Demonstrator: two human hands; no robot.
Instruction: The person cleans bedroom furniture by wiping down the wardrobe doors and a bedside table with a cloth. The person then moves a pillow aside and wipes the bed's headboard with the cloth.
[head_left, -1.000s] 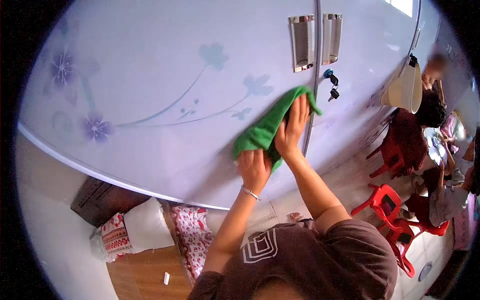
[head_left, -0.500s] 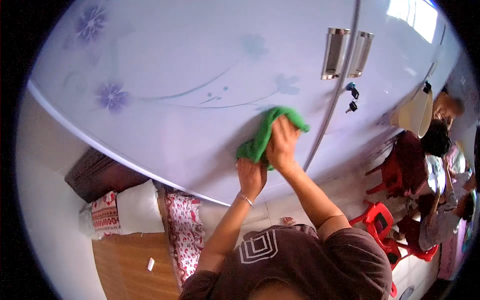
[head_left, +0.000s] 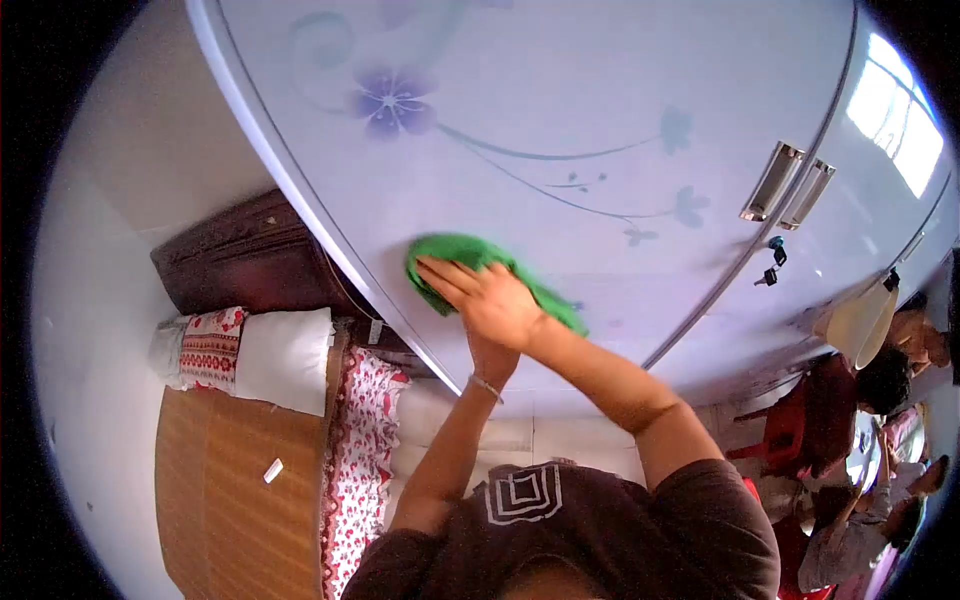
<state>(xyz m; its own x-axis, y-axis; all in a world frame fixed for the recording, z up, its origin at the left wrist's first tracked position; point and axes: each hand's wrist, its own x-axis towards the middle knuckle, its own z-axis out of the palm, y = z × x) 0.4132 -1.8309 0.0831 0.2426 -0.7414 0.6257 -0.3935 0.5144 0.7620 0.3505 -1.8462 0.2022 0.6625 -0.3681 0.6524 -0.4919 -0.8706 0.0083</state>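
Observation:
A bunched green cloth lies against the pale, flower-printed cabinet door, near its left edge. My right hand presses on the cloth, holding it to the door, with the fingers pointing up and left. Just below, and partly covered by it, is my left hand, with a bracelet on the wrist. Its fingers are hidden behind the right hand and the cloth, so their grip does not show.
Two metal handles flank the door seam, with keys hanging below. A cream container hangs farther right. On the left stands a bed with a brown mat and a white pillow. Other people sit at the right.
Both hands and the green cloth have moved left across the door, toward its left edge. My right hand now overlaps the left. The view has shifted, bringing more of the bed into sight.

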